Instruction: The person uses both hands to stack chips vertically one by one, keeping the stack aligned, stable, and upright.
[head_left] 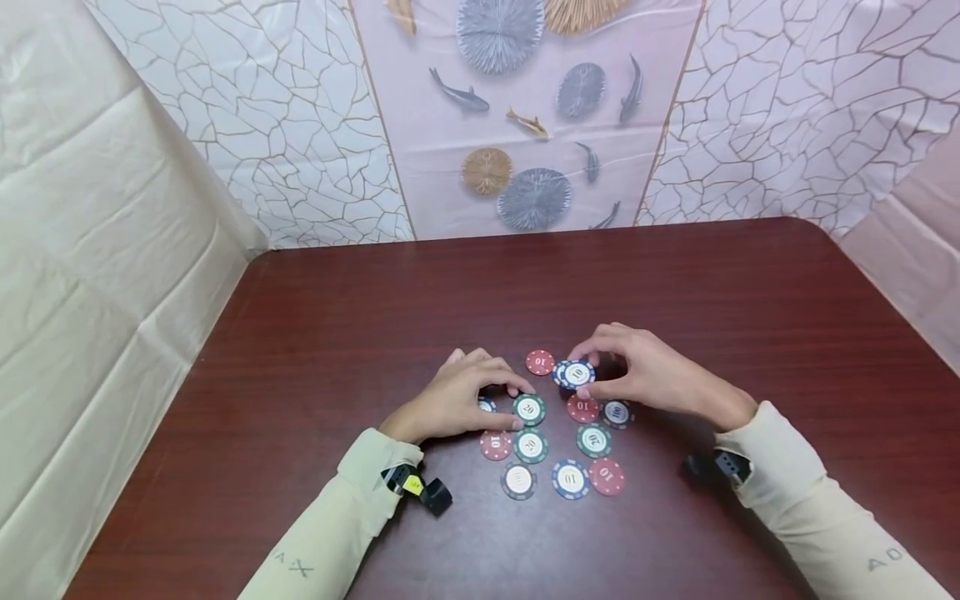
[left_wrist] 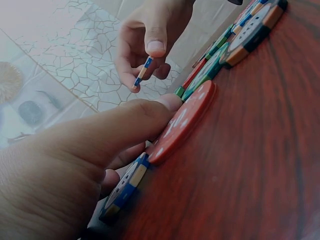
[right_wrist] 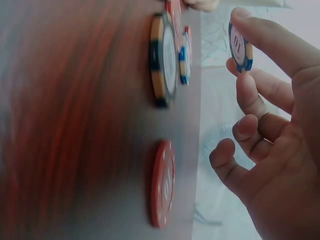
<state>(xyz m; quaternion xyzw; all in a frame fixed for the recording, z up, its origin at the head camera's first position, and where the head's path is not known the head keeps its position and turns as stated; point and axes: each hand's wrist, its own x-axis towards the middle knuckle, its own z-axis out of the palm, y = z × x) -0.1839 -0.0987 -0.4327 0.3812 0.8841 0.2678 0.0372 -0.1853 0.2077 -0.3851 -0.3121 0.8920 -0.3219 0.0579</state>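
My right hand (head_left: 637, 367) pinches a blue-and-white poker chip (head_left: 577, 374) marked 10 between thumb and fingertips. The right wrist view has this chip (right_wrist: 239, 47) raised off the table, its other fingers loosely curled. Behind it in the head view, a second blue chip (head_left: 559, 373) is partly covered. My left hand (head_left: 457, 396) rests low on the table, thumb and index finger at opposite edges of a green 20 poker chip (head_left: 529, 409). Under that hand a blue chip (head_left: 486, 404) is half hidden, and a red 10 chip (left_wrist: 182, 125) lies just below the thumb.
Around the hands on the dark red table (head_left: 360, 317) lie more chips: a green one (head_left: 530, 446), a grey one (head_left: 518, 481), a blue one (head_left: 571, 479), and several red ones, including one (head_left: 540, 362) at the far side. Patterned cloth (head_left: 292, 125) hangs behind the table.
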